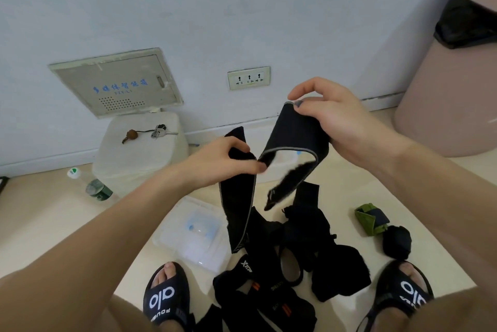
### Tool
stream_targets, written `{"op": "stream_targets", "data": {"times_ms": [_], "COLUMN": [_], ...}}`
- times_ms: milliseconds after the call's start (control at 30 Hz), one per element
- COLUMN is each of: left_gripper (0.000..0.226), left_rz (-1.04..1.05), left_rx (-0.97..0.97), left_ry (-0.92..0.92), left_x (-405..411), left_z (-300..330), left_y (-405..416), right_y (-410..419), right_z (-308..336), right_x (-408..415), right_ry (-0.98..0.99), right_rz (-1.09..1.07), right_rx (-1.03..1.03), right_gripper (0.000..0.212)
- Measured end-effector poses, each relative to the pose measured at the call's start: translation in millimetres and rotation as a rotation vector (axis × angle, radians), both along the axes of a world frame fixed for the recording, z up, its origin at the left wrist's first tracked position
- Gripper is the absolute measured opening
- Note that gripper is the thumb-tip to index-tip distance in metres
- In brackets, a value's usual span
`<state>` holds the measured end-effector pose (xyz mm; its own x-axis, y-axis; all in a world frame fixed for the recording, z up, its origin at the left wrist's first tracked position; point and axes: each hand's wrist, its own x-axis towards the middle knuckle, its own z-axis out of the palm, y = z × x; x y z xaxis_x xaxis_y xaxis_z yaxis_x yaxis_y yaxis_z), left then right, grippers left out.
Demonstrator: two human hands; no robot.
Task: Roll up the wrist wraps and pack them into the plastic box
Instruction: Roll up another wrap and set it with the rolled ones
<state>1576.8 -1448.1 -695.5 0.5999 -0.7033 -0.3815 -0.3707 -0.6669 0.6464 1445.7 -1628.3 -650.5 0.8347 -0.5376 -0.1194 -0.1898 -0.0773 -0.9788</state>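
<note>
I hold a long black wrist wrap [291, 132] with grey edging up in front of me. My left hand [228, 160] pinches its middle, and one end hangs down toward the floor. My right hand [333, 116] grips the upper end between thumb and fingers. A pile of black wraps [290, 251] lies on the floor between my feet. At the right lie a rolled green wrap [371, 220] and a rolled black wrap [396, 241]. The clear plastic box [279, 167] shows partly behind the held wrap. Its lid [192, 232] lies on the floor at the left.
A white stool [139, 151] with keys on it stands by the wall at the left. A water bottle [90, 183] lies beside it. A pink bin [446, 100] with a black liner stands at the right. My two sandalled feet [168, 292] flank the pile.
</note>
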Motion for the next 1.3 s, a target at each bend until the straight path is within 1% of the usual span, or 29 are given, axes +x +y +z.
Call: {"op": "stream_targets", "data": {"times_ms": [33,67,133,200,333,367,433,467,500,600,633,733,800,867,933,1000,1100,1200,1300], "left_gripper": [0.079,0.085,0.090,0.090,0.071,0.059,0.029,0.019,0.015,0.019,0.020,0.020,0.021,0.026,0.028,0.026,0.021,0.032,0.036], "left_rz": [-0.043,-0.078,-0.118,-0.108,0.007,0.017,0.005,0.012,0.029,0.102,0.115,0.109,0.072,0.015,-0.030,-0.023,0.077,0.203,0.281], "left_rx": [0.044,0.078,0.115,0.095,-0.059,-0.080,-0.056,-0.047,-0.053,-0.133,-0.161,-0.236,-0.278,-0.313,-0.324,-0.352,-0.403,-0.435,-0.514], "left_ry": [-0.020,-0.051,-0.124,-0.165,-0.175,-0.186,-0.247,-0.277,-0.295,-0.324,-0.331,-0.334,-0.340,-0.345,-0.325,-0.274,-0.154,0.006,0.070], "left_x": [-2.6,-6.3,-13.1,-17.3,-10.4,-9.5,-7.2,-4.2,-1.2,4.0,4.9,7.0,6.3,3.8,-1.7,-5.1,-0.1,9.8,16.1], "left_z": [-0.3,-1.8,-10.9,-21.5,-35.5,-34.5,-28.1,-25.5,-22.0,-8.5,-4.9,1.5,4.0,3.7,2.7,2.0,4.7,7.1,9.3], "left_y": [-0.4,-1.0,-2.6,-5.3,-10.0,-10.8,-10.7,-9.7,-8.2,-4.5,-3.7,-0.6,0.9,1.6,1.6,0.4,-0.5,3.5,7.5], "right_y": [1.3,2.5,6.0,11.2,19.3,19.3,16.9,15.2,12.9,8.4,7.8,10.2,13.0,16.6,21.4,24.2,22.6,18.8,15.4], "right_z": [-0.7,-1.6,-4.3,-5.5,-4.9,-4.2,-2.0,-0.9,-0.9,-1.6,-2.0,-1.8,-3.3,-7.8,-13.0,-17.8,-21.4,-19.7,-17.9], "right_x": [0.5,1.0,2.2,3.0,3.6,3.6,3.3,2.8,2.6,-0.6,-2.0,-4.5,-3.5,-0.5,2.8,6.1,9.2,8.7,5.8], "right_ry": [-0.002,-0.006,-0.010,-0.006,-0.010,-0.008,0.020,0.042,0.068,0.190,0.243,0.362,0.360,0.330,0.304,0.264,0.199,0.167,0.140], "right_rz": [-0.017,-0.025,-0.016,0.014,0.042,0.041,0.033,0.031,0.034,0.118,0.172,0.335,0.421,0.454,0.413,0.324,0.230,0.208,0.249], "right_rx": [0.036,0.070,0.135,0.183,0.286,0.306,0.309,0.300,0.292,0.253,0.220,0.157,0.190,0.201,0.191,0.181,0.230,0.271,0.312], "right_gripper": [0.022,0.023,0.024,0.024,0.024,0.024,0.025,0.024,0.022,0.011,0.012,0.026,0.034,0.039,0.036,0.027,0.019,0.020,0.023]}}
